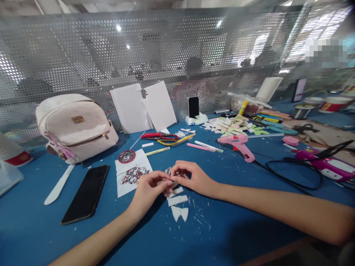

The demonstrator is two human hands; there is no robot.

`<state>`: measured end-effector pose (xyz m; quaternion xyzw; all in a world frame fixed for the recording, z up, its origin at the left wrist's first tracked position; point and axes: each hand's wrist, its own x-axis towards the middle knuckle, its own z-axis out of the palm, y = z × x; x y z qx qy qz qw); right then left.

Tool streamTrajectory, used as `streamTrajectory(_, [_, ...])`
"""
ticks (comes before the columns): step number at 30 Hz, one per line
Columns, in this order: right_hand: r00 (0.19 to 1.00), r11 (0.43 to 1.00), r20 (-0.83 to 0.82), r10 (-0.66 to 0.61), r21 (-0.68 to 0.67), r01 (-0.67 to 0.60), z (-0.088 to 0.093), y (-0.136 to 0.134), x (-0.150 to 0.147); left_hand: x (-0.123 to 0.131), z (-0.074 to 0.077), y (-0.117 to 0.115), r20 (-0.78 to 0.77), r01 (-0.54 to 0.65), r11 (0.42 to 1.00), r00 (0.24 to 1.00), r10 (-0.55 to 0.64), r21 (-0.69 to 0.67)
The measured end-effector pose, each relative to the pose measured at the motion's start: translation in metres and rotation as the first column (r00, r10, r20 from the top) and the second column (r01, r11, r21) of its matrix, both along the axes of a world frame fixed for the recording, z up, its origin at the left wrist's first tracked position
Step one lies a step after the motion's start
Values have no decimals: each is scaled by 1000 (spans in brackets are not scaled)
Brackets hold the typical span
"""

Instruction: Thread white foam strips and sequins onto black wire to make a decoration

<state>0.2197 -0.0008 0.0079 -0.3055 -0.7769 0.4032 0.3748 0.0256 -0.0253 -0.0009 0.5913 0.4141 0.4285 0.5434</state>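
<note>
My left hand (pixel 152 187) and my right hand (pixel 195 178) meet over the middle of the blue table (pixel 133 240), fingertips pinched together. Whatever they pinch is too small and hidden to name. Just under the fingers lie white foam-like strips (pixel 178 200), partly covered by my left hand. Closer to me is a white bow-shaped piece (pixel 180 214) with small scraps around it. Left of my left hand, a white paper sheet (pixel 121 190) carries loose colourful rhinestones (pixel 134 175) and a round red-rimmed dish (pixel 127 156) full of similar bits.
A pink glue gun (pixel 239 146) with a black cord lies to the right. Red-handled scissors (pixel 159 136), pens (pixel 201 147) and a heap of foam strips (pixel 227 125) lie behind. At left are a phone (pixel 85 194), a white plastic knife (pixel 59 186) and a backpack (pixel 74 127).
</note>
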Motion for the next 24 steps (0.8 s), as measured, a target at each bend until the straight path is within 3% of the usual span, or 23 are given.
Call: streamTrajectory(24, [1000, 996, -20, 17, -83, -18, -1, 3, 1, 1, -1, 0, 12, 24, 999, 1000, -25, 40])
